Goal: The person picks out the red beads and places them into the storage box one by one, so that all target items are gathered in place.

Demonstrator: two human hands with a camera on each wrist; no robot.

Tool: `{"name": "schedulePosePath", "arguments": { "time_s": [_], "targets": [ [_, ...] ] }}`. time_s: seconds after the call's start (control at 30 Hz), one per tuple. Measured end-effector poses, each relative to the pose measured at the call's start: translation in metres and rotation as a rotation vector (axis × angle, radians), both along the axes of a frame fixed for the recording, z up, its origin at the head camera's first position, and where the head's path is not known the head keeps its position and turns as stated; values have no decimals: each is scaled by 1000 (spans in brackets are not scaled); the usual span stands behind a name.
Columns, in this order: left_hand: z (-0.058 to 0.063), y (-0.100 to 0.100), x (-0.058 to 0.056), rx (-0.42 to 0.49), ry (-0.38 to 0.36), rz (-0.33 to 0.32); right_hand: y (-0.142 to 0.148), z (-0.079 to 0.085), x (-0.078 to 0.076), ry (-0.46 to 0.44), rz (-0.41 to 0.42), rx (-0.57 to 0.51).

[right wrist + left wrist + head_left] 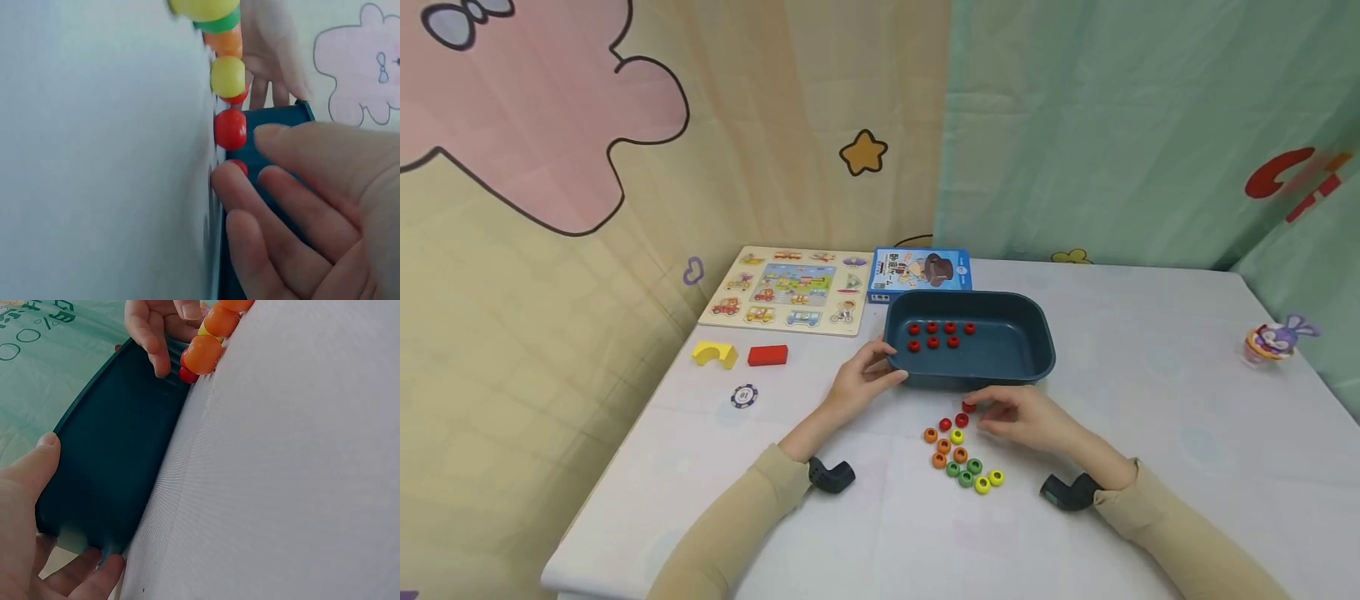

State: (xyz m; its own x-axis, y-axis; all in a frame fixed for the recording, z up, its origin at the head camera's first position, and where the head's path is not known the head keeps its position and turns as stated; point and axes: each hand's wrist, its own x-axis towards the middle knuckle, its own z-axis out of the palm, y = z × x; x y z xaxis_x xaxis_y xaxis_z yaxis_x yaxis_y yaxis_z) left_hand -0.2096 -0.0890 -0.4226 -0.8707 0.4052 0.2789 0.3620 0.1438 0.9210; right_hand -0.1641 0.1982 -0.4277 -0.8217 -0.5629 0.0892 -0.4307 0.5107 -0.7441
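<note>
A dark blue tray (973,379) stands on the table with several red beads (932,342) in rows inside. My left hand (861,382) grips its left end, with the thumb (47,447) on the rim and fingers against the wall. In front of the tray, my right hand (1026,417) reaches a red bead (969,407) with a fingertip. That bead is partly hidden behind the fingers in the right wrist view, and the thumb (275,140) stands apart from them. Nearby lie more red beads (962,420), orange beads (943,446), yellow beads (982,485) and green beads (966,479).
Behind the tray are a picture puzzle board (715,317) and a blue box (917,271). A yellow arch block (715,354), a red block (767,356) and a chip (744,396) lie left. A rabbit toy (1273,340) stands far right.
</note>
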Motion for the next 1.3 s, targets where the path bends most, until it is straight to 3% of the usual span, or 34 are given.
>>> {"name": "schedulePosePath", "arguments": {
  "time_s": [0.27,0.37,0.5,0.73,0.93,1.03,1.17,1.3],
  "targets": [
    [-24,-1,-13,33,-10,12,-2,-11,-5,100,-101,8],
    [-26,-1,-14,32,-9,14,-4,-15,-6,135,-128,0],
    [-23,-1,-12,34,-15,9,-6,-21,-8,158,-141,-19],
    [0,0,2,33,4,-18,-6,-22,-8,154,-141,-35],
    [1,0,3,20,-7,-21,-6,-18,-4,156,-136,-26],
    [0,0,3,27,-7,-22,-15,9,9,124,-101,-56],
    [1,-1,3,34,2,-19,-26,66,17,106,-31,-137],
    [1,-2,3,28,7,-12,-24,102,-4,144,-30,-127]
  ]
}}
